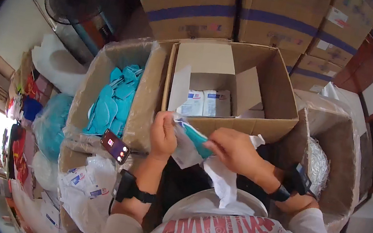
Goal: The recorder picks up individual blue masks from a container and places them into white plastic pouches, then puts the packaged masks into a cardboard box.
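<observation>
The left hand [163, 134] pinches a clear bag [183, 150], seemingly to steady its mouth; the right hand [232, 149] pinches a teal piece [195, 139] there — how far inside, I cannot tell. Both are just on the near side of the open carton [256, 125] — its rim bounds forward reach, inner flaps [206, 58] crowd its left, more room rightward. Left of it, teal pieces [111, 103] lie presumably handy.

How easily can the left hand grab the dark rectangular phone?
Probably not right now: the left hand is busy holding the clear plastic bag, though nothing seems to cover the nearby phone.
</observation>
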The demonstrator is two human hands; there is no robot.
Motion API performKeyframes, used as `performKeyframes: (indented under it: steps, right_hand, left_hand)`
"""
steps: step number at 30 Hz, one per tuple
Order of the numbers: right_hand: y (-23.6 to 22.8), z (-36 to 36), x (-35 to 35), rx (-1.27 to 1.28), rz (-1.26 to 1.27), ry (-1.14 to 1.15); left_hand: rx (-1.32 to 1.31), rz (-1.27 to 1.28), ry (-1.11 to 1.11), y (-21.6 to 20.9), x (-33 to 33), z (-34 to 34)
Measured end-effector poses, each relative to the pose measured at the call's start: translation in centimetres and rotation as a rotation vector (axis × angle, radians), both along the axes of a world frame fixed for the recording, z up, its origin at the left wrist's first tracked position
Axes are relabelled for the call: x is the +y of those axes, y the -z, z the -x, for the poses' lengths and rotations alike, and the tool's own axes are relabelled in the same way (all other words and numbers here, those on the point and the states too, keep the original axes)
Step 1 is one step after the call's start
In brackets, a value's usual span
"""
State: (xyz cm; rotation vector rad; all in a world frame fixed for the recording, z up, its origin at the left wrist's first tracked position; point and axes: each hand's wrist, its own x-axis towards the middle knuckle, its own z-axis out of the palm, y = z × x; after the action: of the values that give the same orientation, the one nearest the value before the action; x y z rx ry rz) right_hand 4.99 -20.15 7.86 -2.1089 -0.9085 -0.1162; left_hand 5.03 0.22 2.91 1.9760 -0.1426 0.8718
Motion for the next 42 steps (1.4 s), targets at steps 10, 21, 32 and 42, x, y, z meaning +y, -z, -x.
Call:
performKeyframes:
  steps: [10, 21, 32, 42]
  right_hand:
    - [-3.0, -7.7, -12.6, 0.604, -0.995, 0.327]
    - [-4.4, -1.6, -0.8, -0.105, 0.575, -0.326]
    - [-1.1, -2.3, 1.7, 0.259, 0.445, -0.377]
    - [-2.4, -5.4, -3.7, 0.605, -0.212, 0.001]
  left_hand:
    - [0.010, 0.068, -0.059, 0.6, 2.9, 1.7]
    - [-0.271, -0.127, 0.201, -0.9, 1.4, 1.1]
    - [-0.098, -0.367, 0.206, -1.3, 0.4, 1.7]
    - [0.184, -0.105, -0.562, -1.0, 13.9, 8.1]
